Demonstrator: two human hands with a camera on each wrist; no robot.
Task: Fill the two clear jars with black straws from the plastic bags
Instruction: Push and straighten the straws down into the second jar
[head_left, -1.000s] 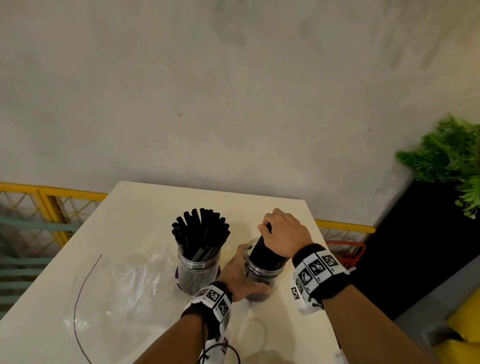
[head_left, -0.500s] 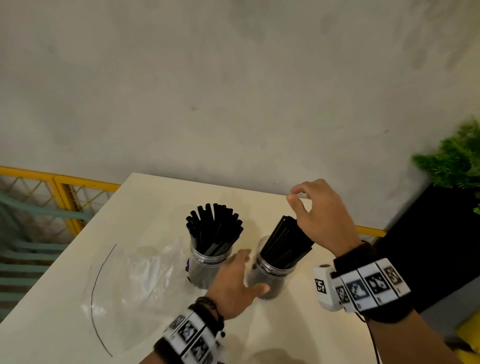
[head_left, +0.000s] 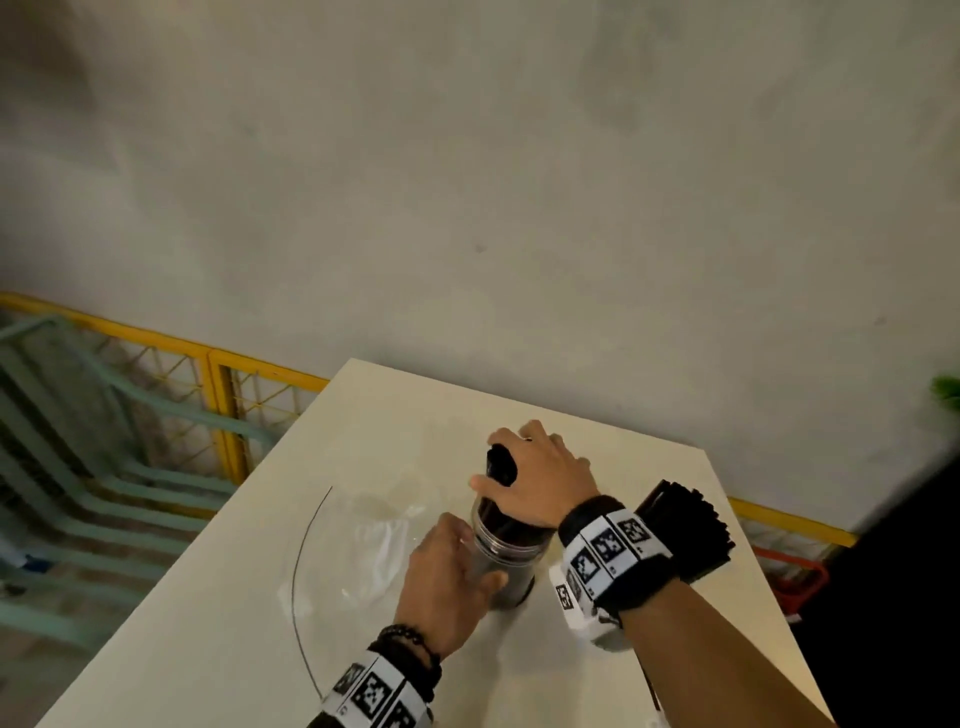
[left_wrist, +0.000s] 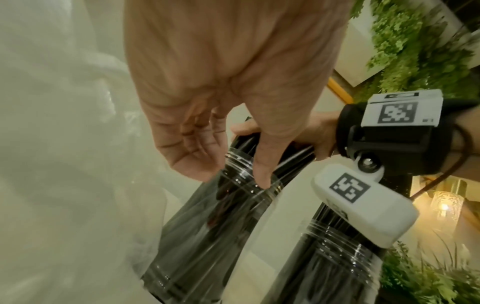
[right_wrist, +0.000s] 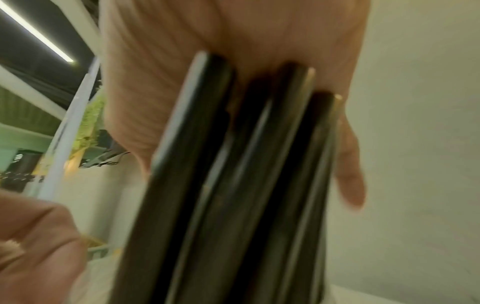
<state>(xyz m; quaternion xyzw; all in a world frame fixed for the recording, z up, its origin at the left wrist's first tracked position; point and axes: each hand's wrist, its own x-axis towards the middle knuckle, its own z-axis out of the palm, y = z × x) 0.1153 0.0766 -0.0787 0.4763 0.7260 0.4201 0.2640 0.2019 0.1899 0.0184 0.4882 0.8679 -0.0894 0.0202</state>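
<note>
Two clear jars stand on a cream table (head_left: 228, 654). My left hand (head_left: 475, 553) grips the left jar (head_left: 511, 564) by its side, thumb on the threaded neck (left_wrist: 262, 174). My right hand (head_left: 506, 460) is curled over the top of the black straws (head_left: 500, 465) standing in that jar, with the bundle against its palm (right_wrist: 246, 164). The right jar (left_wrist: 337, 271), full of black straws (head_left: 688, 525), stands just behind my right wrist. A flat clear plastic bag (head_left: 358, 551) lies left of the jars, with nothing visible inside.
A grey wall stands behind the table. A yellow railing (head_left: 223, 374) runs beyond the left edge. At the right edge are a dark planter (head_left: 883, 597) with a green plant (head_left: 948, 389) and a red object (head_left: 800, 577).
Both hands have shifted from the right jar to the left one. My right hand, lifted and open half a second ago, has come down around the left jar's straws. The camera has swung left.
</note>
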